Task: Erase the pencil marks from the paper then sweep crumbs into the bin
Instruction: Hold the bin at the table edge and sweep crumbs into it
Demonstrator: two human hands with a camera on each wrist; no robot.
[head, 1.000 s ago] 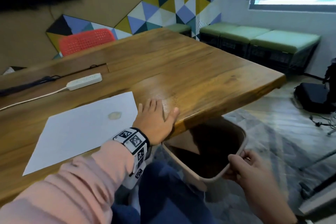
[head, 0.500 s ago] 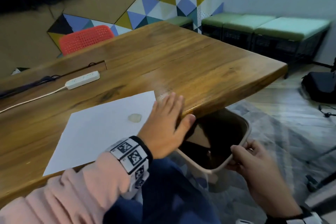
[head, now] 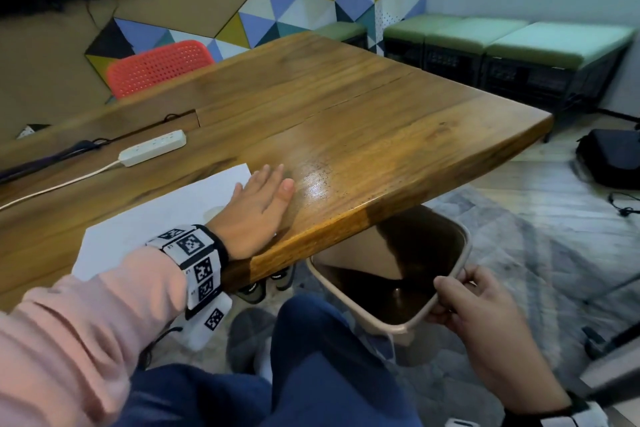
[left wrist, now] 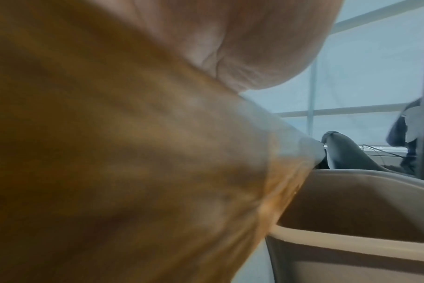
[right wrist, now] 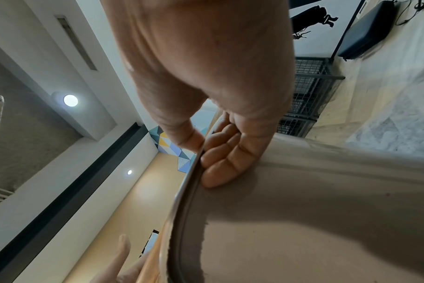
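A white sheet of paper [head: 152, 225] lies on the wooden table [head: 363, 135] near its front edge. My left hand [head: 258, 206] lies flat, fingers straight, partly on the paper's right edge and partly on the wood. It hides most of the pale eraser; only a sliver [head: 216, 210] shows. A beige bin [head: 460, 253] hangs just under the table's edge. My right hand [head: 460, 295] grips its near rim, thumb inside and fingers [right wrist: 220, 162] outside. The left wrist view shows blurred wood and the bin's rim [left wrist: 351, 241].
A white power strip [head: 152, 147] with its cable lies on the table's left. A red chair [head: 159, 66] stands behind the table. Green benches [head: 502, 42] line the far wall. A black bag [head: 609, 159] sits on the floor at right. My knees are under the table edge.
My left hand has moved back from the table's edge onto the paper's right side, covering the eraser. The right hand keeps holding the bin's rim under the edge.
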